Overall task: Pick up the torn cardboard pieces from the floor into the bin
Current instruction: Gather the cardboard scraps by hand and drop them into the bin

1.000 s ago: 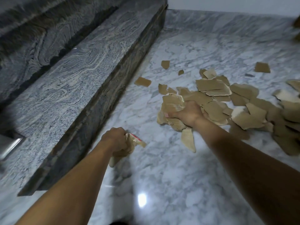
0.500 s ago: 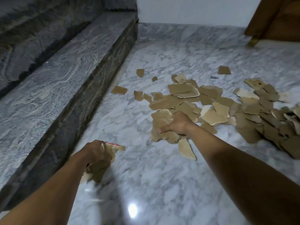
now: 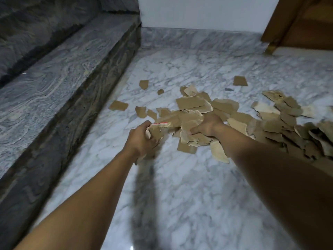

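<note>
The left hand (image 3: 142,139) is closed around a wad (image 3: 157,129) of torn cardboard with its fingers curled tight over it. The wad juts out past the thumb toward the right, almost touching the handful (image 3: 191,123) that the right hand (image 3: 207,126) grips. That right hand sits at the near left edge of the pile (image 3: 270,123), thumb and fingers wrapped round several overlapping sheets that fan out to the left of and below its knuckles. Both bundles sit low over the marble floor (image 3: 180,195), between the grey stone step (image 3: 63,78) on the left and the bulk of the pile on the right — whether either one is clear of the floor cannot be told. The fingertips of both hands are buried in cardboard, the lower end of the wad is smeared by blur, and a pale shard (image 3: 217,152) is half hidden behind the right forearm. The pile runs off the right edge of the view, and a wooden panel (image 3: 297,20) at the top right is cut off as well. The pieces are flat and ragged-edged, brown on one face and paler on the other; one in the wad carries a thin red line, and a far piece (image 3: 274,95) carries faint print. Stray pieces (image 3: 119,105) lie apart from the pile, near the step.
</note>
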`<control>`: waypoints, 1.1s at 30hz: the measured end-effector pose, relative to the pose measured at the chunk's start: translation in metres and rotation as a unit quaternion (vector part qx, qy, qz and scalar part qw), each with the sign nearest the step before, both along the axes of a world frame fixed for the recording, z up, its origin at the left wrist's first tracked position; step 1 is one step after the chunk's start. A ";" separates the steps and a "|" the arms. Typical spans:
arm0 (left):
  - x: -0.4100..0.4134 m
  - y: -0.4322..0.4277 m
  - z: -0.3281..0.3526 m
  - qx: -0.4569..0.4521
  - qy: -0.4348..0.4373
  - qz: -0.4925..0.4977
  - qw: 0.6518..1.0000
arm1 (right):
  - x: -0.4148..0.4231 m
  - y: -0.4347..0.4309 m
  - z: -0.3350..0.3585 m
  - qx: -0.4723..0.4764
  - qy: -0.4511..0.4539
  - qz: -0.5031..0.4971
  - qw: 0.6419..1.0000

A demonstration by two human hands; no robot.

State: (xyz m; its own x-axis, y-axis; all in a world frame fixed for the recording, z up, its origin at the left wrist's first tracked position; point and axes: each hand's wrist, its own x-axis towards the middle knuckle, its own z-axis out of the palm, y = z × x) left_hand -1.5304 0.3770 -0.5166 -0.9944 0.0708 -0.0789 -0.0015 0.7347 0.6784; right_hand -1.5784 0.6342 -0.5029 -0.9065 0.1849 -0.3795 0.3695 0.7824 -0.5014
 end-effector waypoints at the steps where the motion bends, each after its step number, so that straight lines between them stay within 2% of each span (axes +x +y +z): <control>1: 0.000 0.007 -0.004 0.003 0.008 0.013 1.000 | -0.002 -0.001 -0.005 0.005 -0.006 0.008 1.000; 4: 0.004 0.013 -0.019 -0.035 -0.014 0.012 0.999 | -0.002 -0.005 -0.023 0.050 -0.040 0.032 0.997; 7: 0.001 0.012 -0.023 -0.053 -0.058 0.021 0.997 | -0.003 -0.008 -0.033 0.122 -0.028 0.048 0.991; 11: -0.016 0.017 -0.012 -0.070 -0.107 0.055 0.990 | -0.009 -0.007 -0.029 0.135 -0.023 0.078 0.988; 13: -0.022 0.023 -0.005 -0.087 -0.105 0.058 0.989 | -0.009 -0.006 -0.025 0.151 -0.032 0.088 0.984; 17: -0.041 0.038 0.018 -0.042 -0.107 0.091 0.989 | -0.005 -0.006 -0.018 0.182 0.004 0.095 0.979; 19: -0.054 0.046 0.032 0.008 -0.108 0.108 0.988 | -0.003 -0.001 -0.017 0.118 0.026 0.106 0.987; 21: -0.069 0.055 0.048 0.019 -0.097 0.100 0.990 | 0.002 0.010 -0.012 -0.003 0.030 0.096 0.995; 23: -0.082 0.065 0.067 -0.050 -0.119 0.067 0.989 | 0.001 0.026 0.003 -0.097 0.045 0.066 0.992; 27: -0.107 0.077 0.082 -0.200 -0.204 -0.034 0.958 | -0.018 0.076 0.035 -0.263 0.026 -0.047 0.963; 30: -0.119 0.080 0.066 -0.234 -0.220 -0.115 0.940 | -0.024 0.102 0.041 -0.297 -0.015 -0.090 0.950; 33: -0.124 0.078 0.039 -0.190 -0.216 -0.158 0.945 | -0.019 0.113 0.030 -0.261 -0.008 -0.155 0.953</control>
